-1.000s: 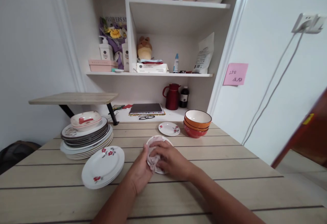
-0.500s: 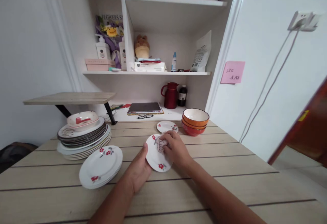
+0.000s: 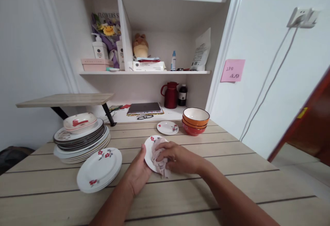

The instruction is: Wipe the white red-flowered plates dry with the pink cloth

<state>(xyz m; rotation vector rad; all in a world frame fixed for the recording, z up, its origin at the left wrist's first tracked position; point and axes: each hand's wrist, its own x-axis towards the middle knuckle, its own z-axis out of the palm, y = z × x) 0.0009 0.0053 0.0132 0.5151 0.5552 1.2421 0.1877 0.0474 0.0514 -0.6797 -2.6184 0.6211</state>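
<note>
A small white plate with red flowers [image 3: 149,153] is tilted up off the table in my left hand [image 3: 138,174]. The thumb lies along its left rim, and the other fingers are hidden underneath. Over the plate's face, my right hand [image 3: 177,157] presses a crumpled pale pink cloth [image 3: 158,157], its fingers bent onto the fabric. The cloth covers much of the plate and hangs past its lower edge. Behind them a similar small flowered plate [image 3: 167,127] lies flat. To the left sits a short stack of larger flowered plates [image 3: 99,171].
At the left, a tall stack of plates [image 3: 81,147] carries a shallow dish [image 3: 79,122] beside a raised wooden shelf [image 3: 65,99]. Orange and red bowls [image 3: 195,124] are stacked at back right. A laptop [image 3: 144,108], glasses [image 3: 145,117] and a red jug [image 3: 171,96] stand behind the table.
The cloth, bunched up before, is now spread wider over the plate and down past its lower edge. My right hand has turned and flattened somewhat. The view has shifted slightly.
</note>
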